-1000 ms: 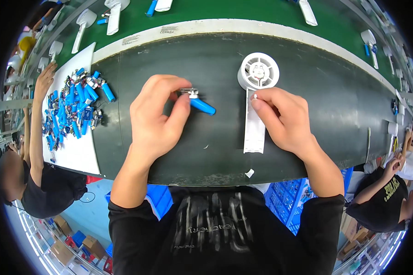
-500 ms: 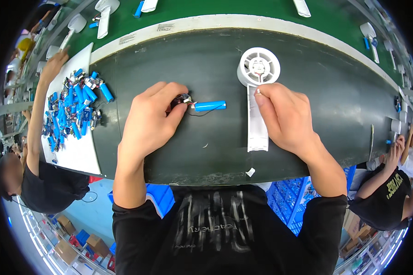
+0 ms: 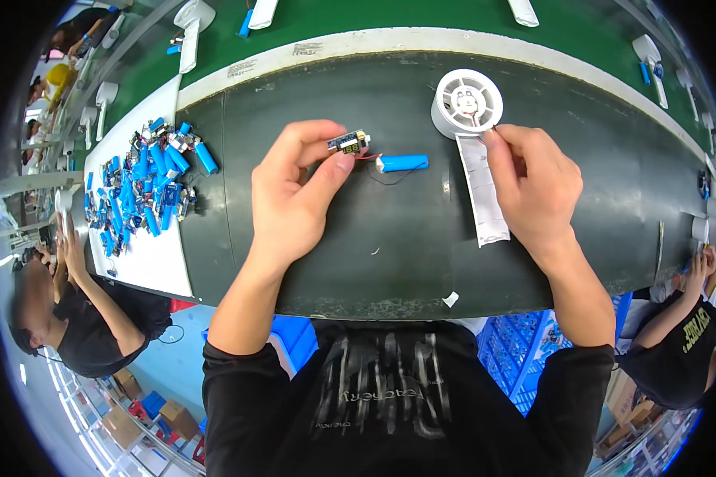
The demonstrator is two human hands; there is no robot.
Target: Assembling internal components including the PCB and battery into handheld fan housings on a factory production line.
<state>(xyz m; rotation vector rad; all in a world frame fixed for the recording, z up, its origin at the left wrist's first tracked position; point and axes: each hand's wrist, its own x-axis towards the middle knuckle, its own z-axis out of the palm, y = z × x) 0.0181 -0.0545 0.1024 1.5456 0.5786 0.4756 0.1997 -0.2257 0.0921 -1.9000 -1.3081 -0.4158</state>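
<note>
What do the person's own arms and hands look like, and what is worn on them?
Both hands are bare: no gloves, rings or watch are visible on the left hand or the right hand. The forearms are uncovered too. Black long sleeves are pushed up toward the elbows, part of a black top with a pale grey print on the chest.

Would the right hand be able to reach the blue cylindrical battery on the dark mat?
Probably yes: the blue cylindrical battery lies uncovered between both hands, with bare dark mat between it and the right hand.
</note>
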